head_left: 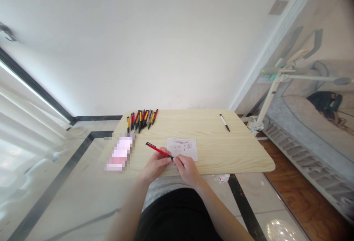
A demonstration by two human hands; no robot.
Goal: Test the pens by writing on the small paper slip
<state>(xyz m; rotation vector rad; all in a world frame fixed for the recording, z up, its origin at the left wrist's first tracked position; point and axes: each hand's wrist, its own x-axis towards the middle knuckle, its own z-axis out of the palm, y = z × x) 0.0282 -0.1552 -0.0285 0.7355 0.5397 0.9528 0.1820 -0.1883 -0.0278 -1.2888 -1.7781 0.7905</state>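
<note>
A red pen (156, 149) with a black clip and black tip is held slantwise above the front part of the table. My left hand (158, 162) is closed around its barrel. At the dark tip end, the fingers of my right hand (186, 168) pinch the pen, close against the left fingertips. Just behind the hands lies a white sheet of paper (190, 147) with printed or drawn marks too small to read. Part of the sheet's near edge is hidden by my hands.
Several red, yellow, black and grey pens (140, 120) lie bunched at the table's back left. A blurred-out pinkish rectangle (121, 151) is at the left edge. One white pen (224, 123) lies at the back right of the wooden table (238, 152). The wall stands directly behind.
</note>
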